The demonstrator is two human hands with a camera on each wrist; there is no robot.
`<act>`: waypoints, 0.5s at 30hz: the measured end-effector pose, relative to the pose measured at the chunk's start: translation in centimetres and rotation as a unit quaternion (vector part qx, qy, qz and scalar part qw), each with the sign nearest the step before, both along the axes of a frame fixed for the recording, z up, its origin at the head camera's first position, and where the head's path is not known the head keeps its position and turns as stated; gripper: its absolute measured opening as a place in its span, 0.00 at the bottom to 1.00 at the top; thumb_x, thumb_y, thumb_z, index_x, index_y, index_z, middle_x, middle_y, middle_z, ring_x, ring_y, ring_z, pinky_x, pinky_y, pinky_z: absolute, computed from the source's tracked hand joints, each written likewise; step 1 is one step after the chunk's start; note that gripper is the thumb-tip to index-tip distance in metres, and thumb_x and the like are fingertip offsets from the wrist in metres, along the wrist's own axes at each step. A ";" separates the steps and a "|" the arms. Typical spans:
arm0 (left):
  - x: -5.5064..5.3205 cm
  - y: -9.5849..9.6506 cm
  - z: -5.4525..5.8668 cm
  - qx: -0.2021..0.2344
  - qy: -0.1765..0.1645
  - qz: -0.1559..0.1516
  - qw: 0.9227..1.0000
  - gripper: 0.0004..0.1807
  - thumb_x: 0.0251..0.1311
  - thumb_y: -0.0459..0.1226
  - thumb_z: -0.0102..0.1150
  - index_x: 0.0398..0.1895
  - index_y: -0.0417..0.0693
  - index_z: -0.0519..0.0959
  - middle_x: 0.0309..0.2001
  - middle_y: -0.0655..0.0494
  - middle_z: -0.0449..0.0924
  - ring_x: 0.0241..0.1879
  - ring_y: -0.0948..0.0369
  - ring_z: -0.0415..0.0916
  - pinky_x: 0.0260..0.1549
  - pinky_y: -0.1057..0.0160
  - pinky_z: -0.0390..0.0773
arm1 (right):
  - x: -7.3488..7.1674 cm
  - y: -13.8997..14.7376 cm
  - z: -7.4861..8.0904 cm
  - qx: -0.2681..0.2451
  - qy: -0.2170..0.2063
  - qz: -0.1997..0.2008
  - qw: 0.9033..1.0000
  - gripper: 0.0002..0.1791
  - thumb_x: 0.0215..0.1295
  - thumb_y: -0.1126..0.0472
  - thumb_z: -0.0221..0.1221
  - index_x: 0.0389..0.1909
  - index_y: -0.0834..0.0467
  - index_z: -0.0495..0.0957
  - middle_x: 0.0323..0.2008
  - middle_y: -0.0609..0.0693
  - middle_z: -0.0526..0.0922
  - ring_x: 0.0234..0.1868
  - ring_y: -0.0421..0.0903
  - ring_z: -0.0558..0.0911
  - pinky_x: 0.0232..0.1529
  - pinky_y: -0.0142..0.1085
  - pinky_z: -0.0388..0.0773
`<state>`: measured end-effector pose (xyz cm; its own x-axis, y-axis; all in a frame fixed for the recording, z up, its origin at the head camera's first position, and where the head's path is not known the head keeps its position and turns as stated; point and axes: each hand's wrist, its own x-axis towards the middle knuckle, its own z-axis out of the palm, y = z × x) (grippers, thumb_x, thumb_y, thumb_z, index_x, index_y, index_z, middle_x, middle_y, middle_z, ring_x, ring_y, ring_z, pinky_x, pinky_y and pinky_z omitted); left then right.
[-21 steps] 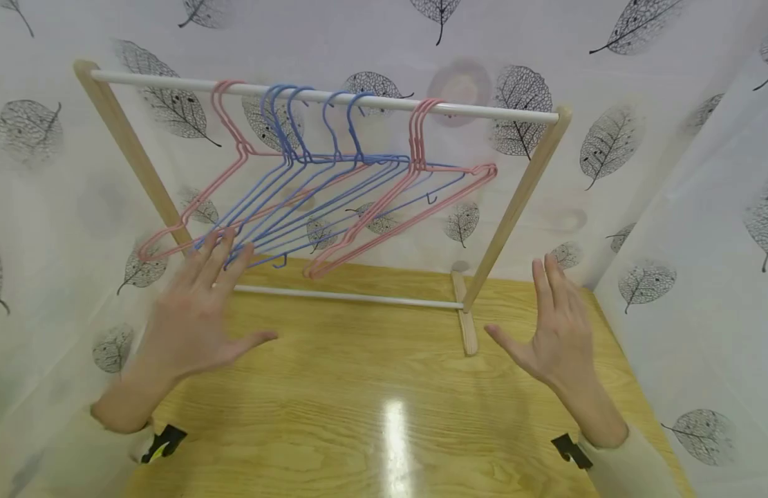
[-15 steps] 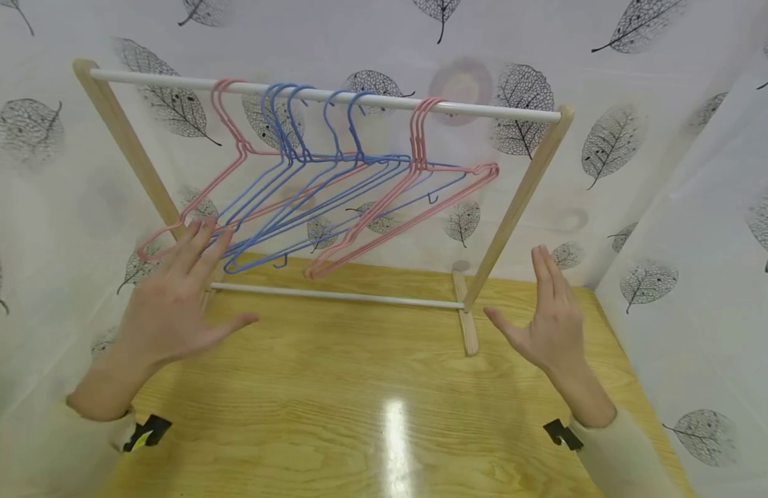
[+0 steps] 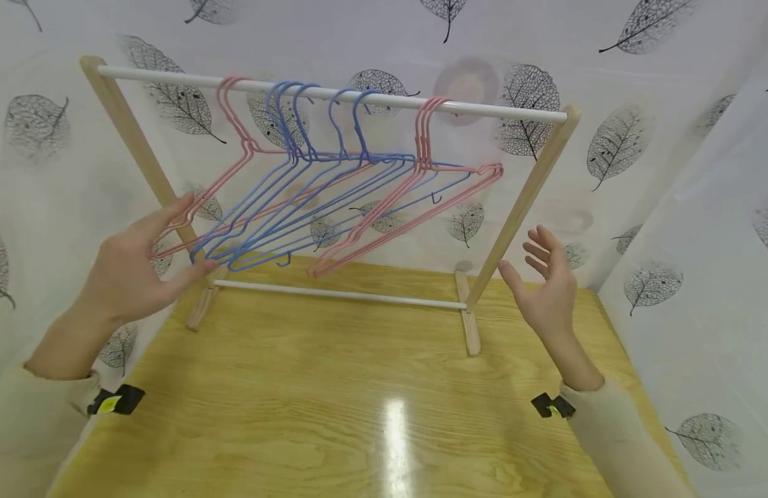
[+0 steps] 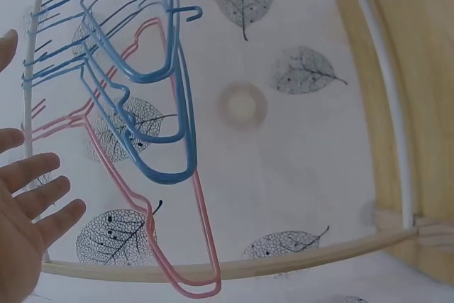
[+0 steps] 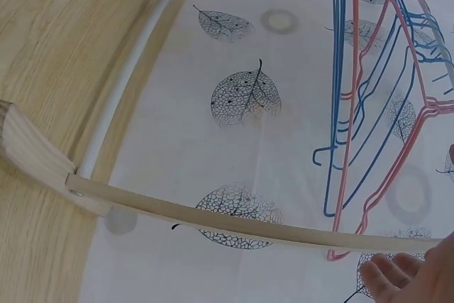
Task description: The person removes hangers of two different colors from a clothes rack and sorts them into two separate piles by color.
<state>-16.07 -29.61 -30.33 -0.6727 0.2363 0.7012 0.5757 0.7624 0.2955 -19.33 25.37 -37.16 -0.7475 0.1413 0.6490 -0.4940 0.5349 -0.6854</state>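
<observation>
Several blue hangers (image 3: 359, 135) hang on the white rail (image 3: 495, 109) of a wooden rack. Pink hangers (image 3: 245, 143) hang left of them, and more pink hangers (image 3: 424, 146) hang to the right. My left hand (image 3: 128, 273) is at the hangers' left ends, its thumb apart from the fingers; in the left wrist view the spread fingers (image 4: 42, 196) hold nothing. Whether it touches a hanger is unclear in the head view. My right hand (image 3: 550, 294) is raised beside the right post (image 3: 520, 207), fingers loosely bent and holding nothing.
A lower white bar (image 3: 340, 295) joins the rack's wooden feet (image 3: 469, 328). The rack stands at the back of a wood-grain table (image 3: 309, 401). A white cloth (image 3: 657, 173) with leaf prints surrounds the back and sides.
My left hand has moved left and turned sideways, away from the blue hangers' ends. The right hand has risen slightly, moved towards the right post, and its fingers have bent. The hangers stay put.
</observation>
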 end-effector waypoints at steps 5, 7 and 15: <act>-1.1 -0.9 0.9 0.058 -0.008 -0.022 0.998 0.40 0.50 0.30 0.78 0.71 0.44 0.78 0.67 0.69 0.81 0.62 0.91 0.69 0.57 0.91 0.70 | -1.2 -0.3 1.2 -0.082 -0.043 0.007 0.996 0.36 0.68 0.67 0.69 0.75 0.58 0.69 0.66 0.57 0.79 0.59 0.40 0.84 0.61 0.22 0.83; -1.4 -1.4 1.3 0.092 -0.039 -0.021 0.995 0.38 0.50 0.26 0.77 0.69 0.46 0.80 0.63 0.83 0.80 0.58 0.91 0.73 0.58 0.90 0.72 | -1.8 -0.3 1.5 -0.105 -0.051 0.009 0.993 0.35 0.69 0.65 0.68 0.75 0.58 0.70 0.65 0.57 0.80 0.57 0.37 0.84 0.60 0.22 0.83; -3.2 -3.9 1.7 0.192 -0.134 0.012 0.972 0.25 0.62 0.29 0.72 0.64 0.47 0.83 0.47 0.90 0.85 0.47 0.88 0.81 0.50 0.90 0.75 | -4.4 0.1 2.0 -0.191 -0.065 0.022 0.979 0.29 0.71 0.62 0.68 0.70 0.61 0.74 0.52 0.41 0.81 0.50 0.36 0.84 0.49 0.20 0.85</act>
